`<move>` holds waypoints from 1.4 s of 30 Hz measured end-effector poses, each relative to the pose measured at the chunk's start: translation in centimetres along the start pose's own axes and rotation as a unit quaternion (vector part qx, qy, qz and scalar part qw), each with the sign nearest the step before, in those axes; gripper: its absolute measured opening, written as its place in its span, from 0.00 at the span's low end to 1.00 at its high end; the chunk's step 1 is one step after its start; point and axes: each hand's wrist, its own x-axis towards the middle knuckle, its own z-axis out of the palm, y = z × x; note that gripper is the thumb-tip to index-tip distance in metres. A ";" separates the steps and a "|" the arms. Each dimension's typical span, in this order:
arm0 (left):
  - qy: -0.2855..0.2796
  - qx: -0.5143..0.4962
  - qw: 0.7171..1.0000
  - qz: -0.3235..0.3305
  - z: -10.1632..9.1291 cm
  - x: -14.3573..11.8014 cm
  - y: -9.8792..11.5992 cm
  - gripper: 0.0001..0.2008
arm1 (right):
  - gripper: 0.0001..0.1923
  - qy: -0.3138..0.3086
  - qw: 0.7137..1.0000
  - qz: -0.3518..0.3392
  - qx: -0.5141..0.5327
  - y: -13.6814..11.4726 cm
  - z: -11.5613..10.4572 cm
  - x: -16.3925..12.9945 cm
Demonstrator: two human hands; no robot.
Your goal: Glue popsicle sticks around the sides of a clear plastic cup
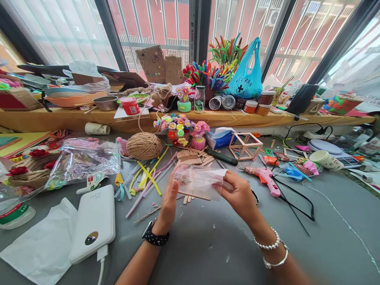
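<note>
A clear plastic sheet (196, 182) is held up between my two hands over the middle of the table. A thin wooden stick (196, 196) runs along its lower edge. My right hand (239, 194) is closed, pinching the sheet's right side between thumb and fingers. At the left edge, my left hand (168, 200) steadies the sheet with its thumb in front; its other fingers are partly hidden. Just behind the sheet lie several craft sticks (188, 156). A pink glue gun (265, 180) rests to the right of my right hand.
A white power bank (94, 223) with a cable lies on a tissue (44, 241) at left. Behind are a twine ball (144, 145), yellow strips (154, 178), a wooden stick cube frame (245, 145) and a dark green-handled tool (221, 156). The glue gun's black cord (311, 206) loops at right.
</note>
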 end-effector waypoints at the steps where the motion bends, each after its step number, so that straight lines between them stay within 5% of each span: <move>1: -0.004 0.000 1.000 0.007 0.0 0.0 0.0 0.28 | 0.03 0.030 1.000 0.007 -0.006 0.1 0.2 0.0; 6: -0.008 -0.028 0.999 0.027 0.1 -0.1 0.5 0.28 | 0.14 0.158 0.985 0.071 -0.024 1.1 1.1 0.1; 10: -0.004 -0.053 0.998 0.017 0.5 0.0 0.9 0.29 | 0.23 0.118 0.983 0.139 0.023 1.9 1.5 0.3; 15: 0.019 -0.047 0.999 -0.008 0.8 0.1 1.1 0.25 | 0.14 0.135 0.983 0.123 0.019 1.3 1.5 0.1; 18: 0.028 -0.044 0.998 -0.023 0.8 0.2 1.3 0.22 | 0.02 0.070 0.996 0.028 0.053 1.0 1.1 0.1; 22: 0.025 -0.065 0.997 -0.013 0.5 0.4 1.2 0.21 | 0.15 -0.042 0.995 -0.040 0.077 0.9 0.9 0.2; 26: 0.005 -0.105 0.994 -0.002 0.4 0.5 1.0 0.22 | 0.17 -0.060 0.995 -0.033 0.070 0.9 1.1 0.1; 31: 0.008 -0.118 0.993 -0.008 0.7 0.3 1.3 0.24 | 0.06 -0.026 0.993 0.039 0.109 0.6 1.4 0.0; 38: 0.038 -0.121 0.992 -0.011 0.6 0.4 1.5 0.26 | 0.16 -0.244 0.950 -0.014 0.194 0.7 -0.7 0.6; 42: 0.032 -0.132 0.991 -0.012 0.6 0.5 1.6 0.25 | 0.12 -0.150 0.971 0.020 0.186 1.1 -0.2 0.6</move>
